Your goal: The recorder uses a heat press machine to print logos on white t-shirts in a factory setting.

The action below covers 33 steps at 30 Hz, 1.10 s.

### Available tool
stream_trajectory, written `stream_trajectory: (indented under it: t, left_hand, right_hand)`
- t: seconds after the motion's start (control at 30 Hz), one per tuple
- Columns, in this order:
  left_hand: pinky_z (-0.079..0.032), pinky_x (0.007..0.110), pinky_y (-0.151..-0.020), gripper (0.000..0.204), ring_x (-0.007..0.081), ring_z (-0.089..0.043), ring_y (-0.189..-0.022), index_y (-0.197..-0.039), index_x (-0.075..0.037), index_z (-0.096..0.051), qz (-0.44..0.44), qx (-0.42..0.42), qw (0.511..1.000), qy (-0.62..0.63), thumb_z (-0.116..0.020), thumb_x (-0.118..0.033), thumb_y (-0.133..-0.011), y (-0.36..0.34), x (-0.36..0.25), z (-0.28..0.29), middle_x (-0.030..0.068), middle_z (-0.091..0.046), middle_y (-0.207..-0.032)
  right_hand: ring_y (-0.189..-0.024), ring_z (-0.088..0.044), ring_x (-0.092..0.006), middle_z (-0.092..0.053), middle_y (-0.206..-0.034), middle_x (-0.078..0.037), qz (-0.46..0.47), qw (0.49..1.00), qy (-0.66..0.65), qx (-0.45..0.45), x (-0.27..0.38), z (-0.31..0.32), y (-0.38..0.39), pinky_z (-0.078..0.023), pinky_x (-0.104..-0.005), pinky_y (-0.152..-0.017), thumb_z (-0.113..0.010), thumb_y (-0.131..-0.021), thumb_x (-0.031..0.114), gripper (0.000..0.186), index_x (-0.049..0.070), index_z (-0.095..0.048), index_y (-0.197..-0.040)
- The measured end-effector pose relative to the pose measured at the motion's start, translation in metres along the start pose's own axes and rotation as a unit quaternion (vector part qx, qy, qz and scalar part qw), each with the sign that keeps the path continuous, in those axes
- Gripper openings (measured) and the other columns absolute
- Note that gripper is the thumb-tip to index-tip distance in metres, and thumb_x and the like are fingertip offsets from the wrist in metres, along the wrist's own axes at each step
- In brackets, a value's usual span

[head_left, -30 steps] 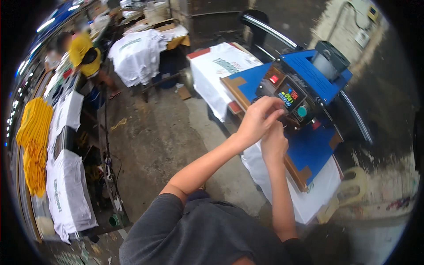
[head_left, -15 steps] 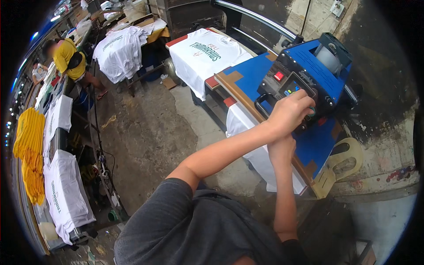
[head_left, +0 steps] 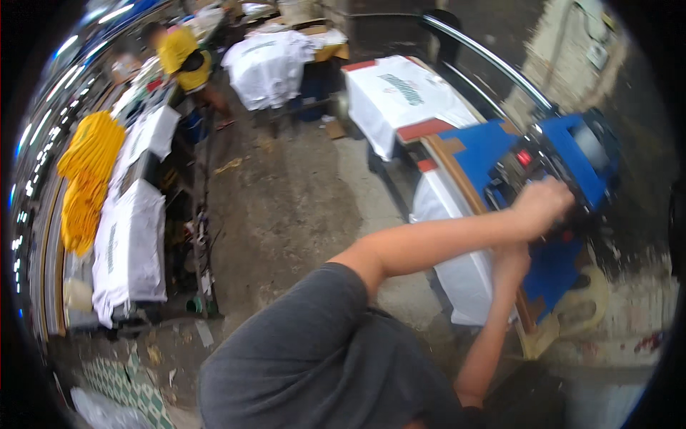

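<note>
A heat press (head_left: pixel 580 161) with a blue top and a dark control panel stands at the right. My left hand (head_left: pixel 544 207) is at its panel, below a red switch (head_left: pixel 524 157); its fingers are curled, and what they grip is hidden. My right hand (head_left: pixel 510 263) lies just under my left wrist, by the press's near edge, with its fingers hidden. Beneath the press, a blue board (head_left: pixel 549 275) with brown taped corners shows. A white shirt (head_left: pixel 461 282) hangs below the board's edge. Another printed white shirt (head_left: pixel 400 93) lies flat on a red-edged platen beyond the press.
White shirts (head_left: pixel 268 68) are heaped on a far table. At the left, yellow garments (head_left: pixel 89 150) and a printed white shirt (head_left: pixel 132 247) lie along a bench. A person in yellow (head_left: pixel 182 61) stands there. A cream plastic chair (head_left: pixel 582 307) is beside the press, below a metal rail (head_left: pixel 493 61).
The view has swung, shifting the scene rightward and blurring it. My left hand stays at the control panel, with my right hand still below its wrist.
</note>
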<state>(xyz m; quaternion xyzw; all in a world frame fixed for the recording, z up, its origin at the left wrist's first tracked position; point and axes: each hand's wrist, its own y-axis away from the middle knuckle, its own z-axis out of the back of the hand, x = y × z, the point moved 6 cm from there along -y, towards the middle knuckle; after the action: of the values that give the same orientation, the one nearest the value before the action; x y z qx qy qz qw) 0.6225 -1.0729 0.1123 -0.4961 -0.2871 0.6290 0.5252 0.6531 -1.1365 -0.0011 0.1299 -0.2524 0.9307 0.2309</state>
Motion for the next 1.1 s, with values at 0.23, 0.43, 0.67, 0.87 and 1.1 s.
stream_trajectory:
  t: [0.23,0.43,0.67,0.87,1.1]
  left_hand:
    - [-0.047,0.033,-0.059,0.007,0.0225,-0.055,-0.077,-0.066,-0.008,-0.057,-0.032,0.046,0.996,-0.074,-0.059,-0.01,-0.06,-0.004,-0.009,-0.025,0.0061,-0.055,-0.075]
    - [-0.044,0.035,-0.059,0.01,0.0218,-0.056,-0.075,-0.069,-0.008,-0.062,-0.036,0.054,0.99,-0.129,-0.056,-0.015,-0.068,-0.006,-0.005,-0.054,0.0058,-0.057,-0.075]
    - [-0.042,0.037,-0.057,0.017,0.0249,-0.054,-0.071,-0.072,-0.005,-0.054,-0.167,0.035,0.985,0.019,-0.056,-0.021,-0.067,0.032,0.017,0.007,0.0092,-0.053,-0.078]
    - [-0.043,0.04,-0.083,0.032,0.033,-0.052,-0.098,-0.1,-0.002,-0.057,0.215,0.287,0.931,0.069,-0.052,-0.001,-0.069,0.238,0.196,0.166,0.0177,-0.055,-0.099]
    - [-0.046,0.037,-0.075,0.016,0.0302,-0.059,-0.087,-0.088,-0.003,-0.062,0.593,0.193,0.77,-0.138,-0.055,-0.011,-0.076,0.406,0.261,0.407,0.0142,-0.062,-0.09]
  right_hand:
    - [-0.095,-0.052,-0.0383,-0.056,-0.1,-0.026,0.027,0.999,-0.007,-0.043,0.007,0.013,0.008,-0.041,-0.0412,-0.08,-0.048,-0.08,0.012,0.028,-0.005,-0.055,-0.101]
    - [-0.097,-0.05,-0.0411,-0.052,-0.105,-0.029,0.039,0.999,0.015,-0.022,0.009,0.004,0.004,-0.04,-0.041,-0.082,-0.041,-0.084,0.014,0.031,-0.01,-0.052,-0.101]
    - [-0.096,-0.053,-0.0329,-0.054,-0.106,-0.023,-0.064,0.997,-0.045,-0.003,0.043,0.022,0.003,-0.04,-0.0361,-0.082,-0.042,-0.089,0.015,0.027,-0.004,-0.052,-0.105]
    - [-0.083,-0.06,-0.0298,-0.062,-0.091,-0.018,0.018,0.969,-0.046,-0.243,0.114,0.028,0.009,-0.043,-0.0399,-0.076,-0.054,-0.084,0.017,0.019,0.005,-0.064,-0.094]
    - [-0.077,-0.057,-0.0136,-0.058,-0.092,-0.005,-0.116,0.9,-0.381,0.177,0.181,-0.211,-0.042,-0.046,-0.0251,-0.063,-0.055,-0.084,0.009,0.021,0.002,-0.054,-0.104]
